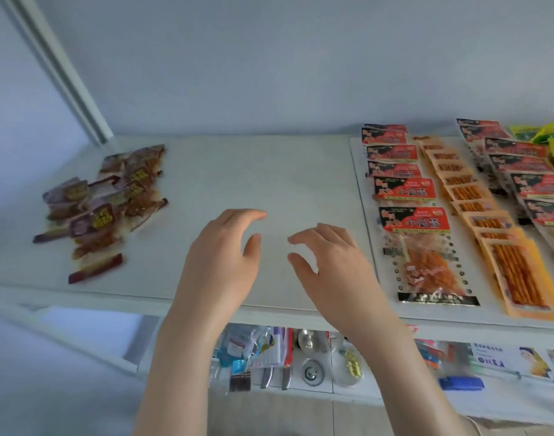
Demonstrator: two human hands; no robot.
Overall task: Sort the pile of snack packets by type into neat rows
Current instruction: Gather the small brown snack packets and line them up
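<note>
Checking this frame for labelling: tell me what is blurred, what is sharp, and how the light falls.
Head view: the pile of brown packets at left is smeared, print unreadable; the red packet row at right is sharper, its near packets clearest; light is soft, bluish, no hard shadows.

Logged the flat matte table top point(269, 171) as pale grey-white, unpatterned. Logged the loose pile of small maroon-and-brown plastic snack packets point(112, 199) with yellow lettering on purple-maroon labels and dark red end strips. Recorded the row of clear plastic snack packets with red header cards point(404, 190): black and white characters on red, orange shreds behind clear film, black dots down both side edges, a black band along the bottom. Recorded the row of flat orange sachets point(489, 221) with darker orange-brown sticks showing as lengthwise stripes. Noted the further row of red-headed clear packets point(536, 184) in matching red and black. Noted the glossy yellow-green packets point(552, 136), print too blurred to read. Noted the plain wall point(269, 58) as pale blue-grey.
</note>
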